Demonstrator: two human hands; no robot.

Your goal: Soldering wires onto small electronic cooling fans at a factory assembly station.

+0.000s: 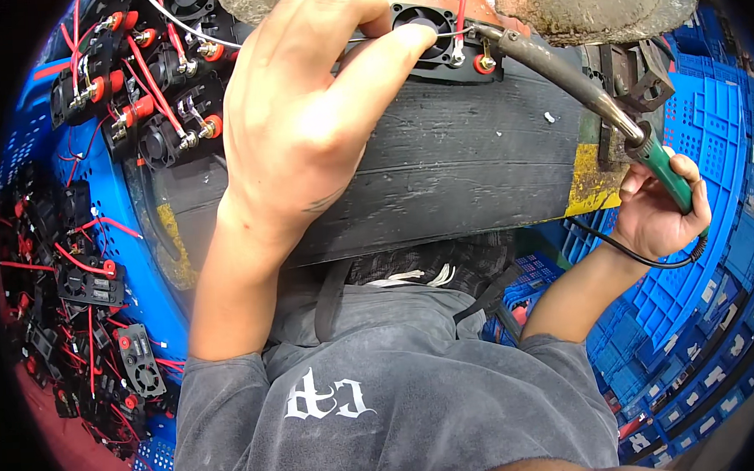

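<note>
My left hand (294,125) is closed, thumb and fingers pinching a thin silver solder wire (200,35) that trails away to the upper left. The wire's front end meets the tip of a soldering iron (569,82) above a metal terminal. My right hand (659,214) grips the iron by its green handle, and the black cord hangs beneath. Under the tip lies a small black panel (471,71) with a cooling fan, a red terminal post and red wires going up. My left thumb covers part of the fan.
Several similar fan panels (163,131) crowd the upper left, with a larger pile (81,285) below in a blue crate. A worn brown slab (595,2) edges the black bench top (467,158). A metal bracket (646,89) stands near the iron. Blue crates (688,151) fill the right.
</note>
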